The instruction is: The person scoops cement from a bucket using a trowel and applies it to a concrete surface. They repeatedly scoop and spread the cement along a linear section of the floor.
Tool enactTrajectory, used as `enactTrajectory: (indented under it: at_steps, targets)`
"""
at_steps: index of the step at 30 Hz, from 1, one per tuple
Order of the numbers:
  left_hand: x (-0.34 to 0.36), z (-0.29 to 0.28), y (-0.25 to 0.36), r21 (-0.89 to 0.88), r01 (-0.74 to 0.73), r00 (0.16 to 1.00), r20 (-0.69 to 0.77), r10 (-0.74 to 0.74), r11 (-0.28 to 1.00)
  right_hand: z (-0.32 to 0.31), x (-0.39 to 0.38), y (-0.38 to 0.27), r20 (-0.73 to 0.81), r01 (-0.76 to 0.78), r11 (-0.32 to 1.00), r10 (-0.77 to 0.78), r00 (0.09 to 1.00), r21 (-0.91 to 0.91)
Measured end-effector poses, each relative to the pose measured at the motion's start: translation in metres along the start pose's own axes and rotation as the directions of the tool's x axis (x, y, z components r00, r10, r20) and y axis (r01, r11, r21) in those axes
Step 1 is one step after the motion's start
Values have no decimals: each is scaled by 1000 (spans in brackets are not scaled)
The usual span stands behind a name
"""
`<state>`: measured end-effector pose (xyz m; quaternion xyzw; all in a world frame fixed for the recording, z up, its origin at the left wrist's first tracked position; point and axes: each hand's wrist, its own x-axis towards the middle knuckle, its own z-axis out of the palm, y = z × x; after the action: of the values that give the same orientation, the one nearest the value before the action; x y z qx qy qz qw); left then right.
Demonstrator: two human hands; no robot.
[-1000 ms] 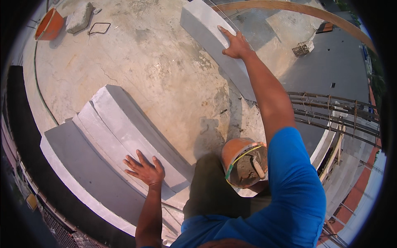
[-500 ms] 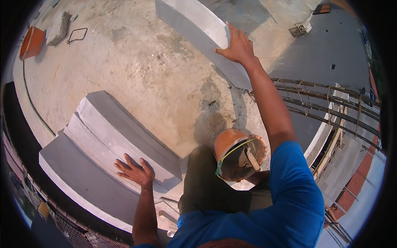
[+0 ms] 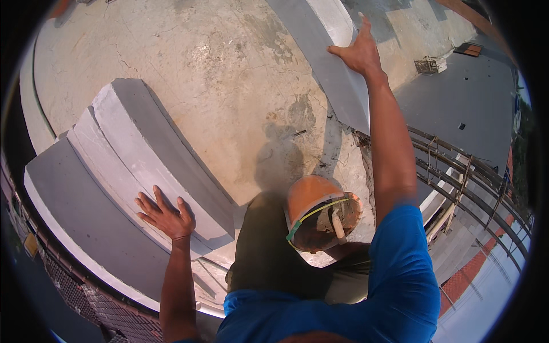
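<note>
My left hand (image 3: pixel 165 216) lies with spread fingers on a stack of long, pale grey blocks (image 3: pixel 134 123) at the left. My right hand (image 3: pixel 357 52) grips the top of another long grey block (image 3: pixel 314 54) at the upper right, thumb on the near side and fingers toward the far edge. By my knee is an orange bucket (image 3: pixel 303 194) of grey mortar, with a wooden-handled trowel (image 3: pixel 337 223) in it. The far end of the right block runs out of the picture.
Concrete floor (image 3: pixel 217 68) lies between the blocks. Bundled rebar (image 3: pixel 474 188) juts out at the right, near a grey lower surface (image 3: pixel 469 97) and a small crate (image 3: pixel 429 66). A hose (image 3: pixel 35 86) runs along the left. Roof tiles (image 3: pixel 123 314) show beyond the left edge.
The view has shifted: the stacked blocks appear higher and further left, the right block and hand further right, away from the stack. Both hands have stayed on their blocks.
</note>
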<state>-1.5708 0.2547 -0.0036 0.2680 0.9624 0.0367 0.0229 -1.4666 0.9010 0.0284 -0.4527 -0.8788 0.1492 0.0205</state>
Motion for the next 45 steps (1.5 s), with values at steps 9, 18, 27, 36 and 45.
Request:
enactTrajectory:
  at_steps: [9, 18, 27, 36, 45]
  targets:
    - [-7, 8, -7, -12, -19, 1000, -25, 19, 1000, -4, 9, -3, 42, 54, 998, -54, 998, -13]
    - [0, 7, -3, -54, -57, 998, -28, 55, 997, 40, 22, 43, -131, 257, 903, -317, 939, -345]
    - [-1, 10, 1, 4, -25, 999, -21, 25, 1000, -20, -31, 16, -125, 235, 955, -260, 958, -181]
    - [-8, 6, 2, 98, 82, 996, 13, -83, 992, -78, -247, 28, 116, 490, 850, -516, 849, 192]
    - [-12, -1, 25, 25, 177, 984, 29, -177, 984, -139, -437, 61, 718, 243, 962, -254, 648, 120]
